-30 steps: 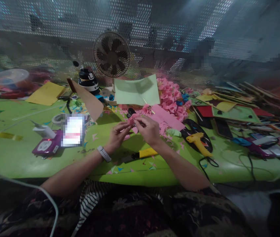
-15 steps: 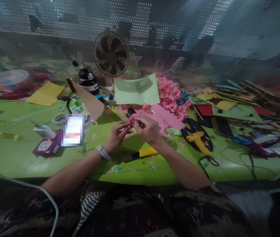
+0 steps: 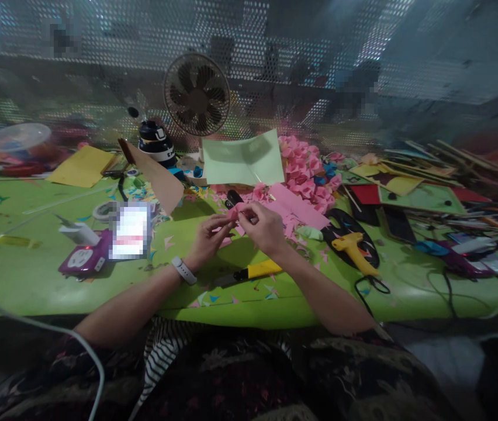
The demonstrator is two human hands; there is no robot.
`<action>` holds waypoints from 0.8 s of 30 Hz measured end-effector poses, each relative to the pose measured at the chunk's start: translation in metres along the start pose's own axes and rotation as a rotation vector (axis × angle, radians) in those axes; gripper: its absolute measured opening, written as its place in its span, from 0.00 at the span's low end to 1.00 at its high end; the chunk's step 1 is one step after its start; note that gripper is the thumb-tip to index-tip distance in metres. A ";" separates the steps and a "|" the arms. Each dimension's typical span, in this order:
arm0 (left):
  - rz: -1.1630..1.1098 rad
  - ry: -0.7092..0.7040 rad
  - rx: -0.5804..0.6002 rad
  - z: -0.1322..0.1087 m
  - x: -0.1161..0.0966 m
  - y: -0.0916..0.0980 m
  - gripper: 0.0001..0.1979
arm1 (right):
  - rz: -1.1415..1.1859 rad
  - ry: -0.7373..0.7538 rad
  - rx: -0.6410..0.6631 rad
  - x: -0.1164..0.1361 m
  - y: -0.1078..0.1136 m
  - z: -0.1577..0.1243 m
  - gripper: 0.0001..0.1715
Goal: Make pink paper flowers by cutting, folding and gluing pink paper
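Both hands meet over the middle of the table around a small pink paper flower [image 3: 234, 211]. My left hand [image 3: 208, 237] pinches its near left side between thumb and fingers. From the right, my right hand [image 3: 263, 229] grips it too, its fingers curled and partly hiding the paper. Just behind them lie a flat pink paper sheet [image 3: 298, 206] and a heap of pink paper flowers [image 3: 304, 172]. A yellow-handled utility knife [image 3: 260, 269] rests on the table below my hands.
To the right, a yellow glue gun [image 3: 356, 252] lies on a black holder, its cord trailing forward. A purple power socket [image 3: 85, 257] and a lit phone [image 3: 130, 231] sit on the left. Behind stand a fan [image 3: 197, 96], a green paper sheet [image 3: 244, 161] and a black bottle [image 3: 156, 143].
My fingers have shifted slightly on the pink paper flower, which shows at a slightly different angle. Both hands stay in nearly the same place.
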State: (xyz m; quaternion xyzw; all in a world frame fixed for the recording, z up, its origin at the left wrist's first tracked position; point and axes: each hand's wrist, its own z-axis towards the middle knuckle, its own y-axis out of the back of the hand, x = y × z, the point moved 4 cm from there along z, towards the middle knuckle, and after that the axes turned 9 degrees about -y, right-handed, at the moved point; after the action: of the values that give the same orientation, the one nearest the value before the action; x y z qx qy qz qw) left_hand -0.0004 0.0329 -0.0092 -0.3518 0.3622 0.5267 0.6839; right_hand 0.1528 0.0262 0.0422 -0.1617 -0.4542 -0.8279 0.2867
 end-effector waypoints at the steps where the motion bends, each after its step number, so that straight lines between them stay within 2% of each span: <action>1: 0.002 0.000 0.003 0.000 -0.001 0.000 0.16 | -0.002 -0.001 0.003 0.000 0.000 0.000 0.07; 8: -0.003 0.002 0.011 0.001 -0.003 0.000 0.15 | 0.008 -0.022 0.029 -0.002 -0.001 0.001 0.10; 13: -0.042 -0.011 -0.002 0.002 0.001 0.002 0.15 | -0.033 -0.043 0.002 -0.005 0.001 0.004 0.10; 24: -0.036 0.017 0.003 0.003 0.000 0.002 0.16 | 0.047 -0.026 0.094 -0.004 0.003 0.007 0.09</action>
State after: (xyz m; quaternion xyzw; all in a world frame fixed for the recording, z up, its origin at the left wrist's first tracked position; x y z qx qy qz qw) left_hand -0.0018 0.0352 -0.0078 -0.3619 0.3625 0.5106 0.6906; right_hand 0.1578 0.0323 0.0453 -0.1695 -0.4924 -0.7965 0.3073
